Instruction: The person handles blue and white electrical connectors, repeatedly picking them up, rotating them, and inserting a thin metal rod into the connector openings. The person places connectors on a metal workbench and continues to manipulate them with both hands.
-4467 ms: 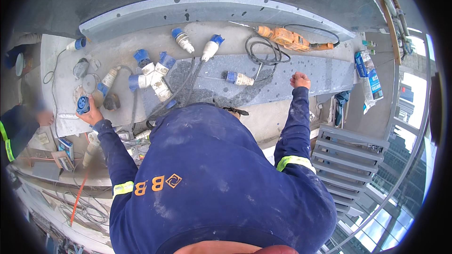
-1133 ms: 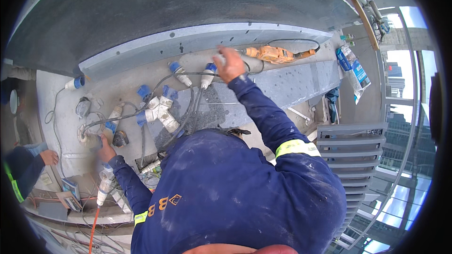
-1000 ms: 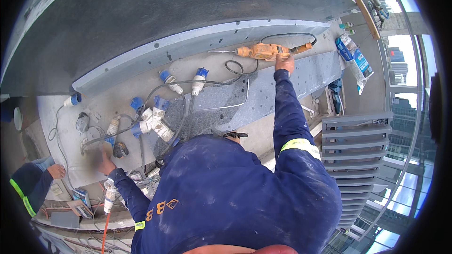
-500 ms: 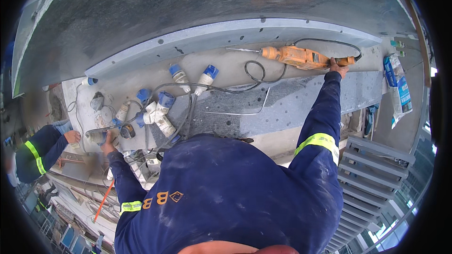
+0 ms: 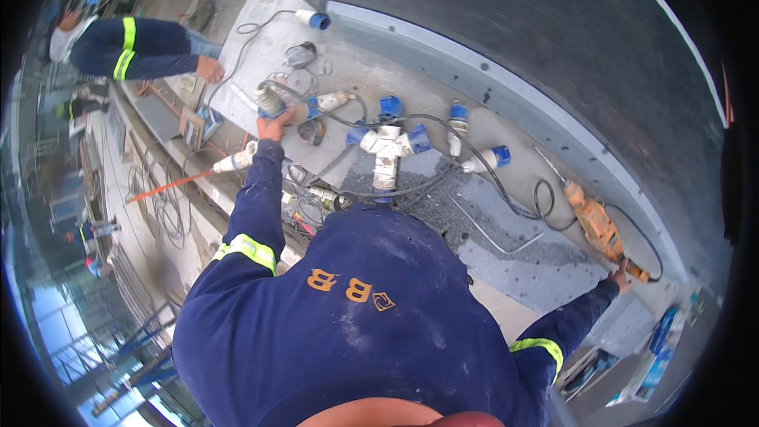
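Note:
My left hand point(image 5: 273, 126) is closed round a dusty white and blue industrial plug connector point(image 5: 269, 100) at the left part of the slab. Its fingers partly hide the blue part. Far to the right, my right hand point(image 5: 621, 277) grips the rear handle of an orange power drill point(image 5: 594, 225). The drill lies on the slab, its long thin bit pointing away from me. Between my hands sits a white multi-way socket splitter point(image 5: 387, 160) with blue ends. Beyond it lie two loose blue and white connectors point(image 5: 458, 128). A black cable point(image 5: 506, 190) runs across the slab towards the drill.
A bent thin metal rod point(image 5: 494, 241) lies on the grey slab point(image 5: 506, 213). A large dark panel point(image 5: 553, 39) with a pale ledge rises behind. At the left, another person's hand point(image 5: 209, 69) rests near the slab edge. A blue and white bag point(image 5: 652, 364) lies at lower right.
My view has turned, so the whole scene appears rotated clockwise. The connector in my left hand now points more upward. My right hand still holds the drill handle.

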Demonstrator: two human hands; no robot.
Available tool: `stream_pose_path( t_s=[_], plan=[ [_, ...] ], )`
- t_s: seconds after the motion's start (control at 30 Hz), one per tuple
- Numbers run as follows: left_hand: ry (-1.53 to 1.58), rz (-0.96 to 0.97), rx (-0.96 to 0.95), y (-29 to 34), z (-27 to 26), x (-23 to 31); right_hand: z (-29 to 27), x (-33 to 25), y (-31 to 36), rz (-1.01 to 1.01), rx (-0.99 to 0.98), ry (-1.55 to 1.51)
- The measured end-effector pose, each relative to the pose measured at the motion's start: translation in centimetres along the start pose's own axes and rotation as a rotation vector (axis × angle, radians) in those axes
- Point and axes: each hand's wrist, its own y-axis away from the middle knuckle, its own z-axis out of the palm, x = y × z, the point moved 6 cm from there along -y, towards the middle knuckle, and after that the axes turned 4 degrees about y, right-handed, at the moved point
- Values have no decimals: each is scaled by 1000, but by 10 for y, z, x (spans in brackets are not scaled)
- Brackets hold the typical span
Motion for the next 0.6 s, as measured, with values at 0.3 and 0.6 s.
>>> stream_pose_path(
  t_s=[0.3, 0.6],
  plan=[
    [117, 131, 238, 19, 5, -1, -109, -501, 363, -714, 116, -896],
    [-120, 175, 444, 35, 17, -3, 6, -711, 858, -2416, 205, 463]
  ],
)
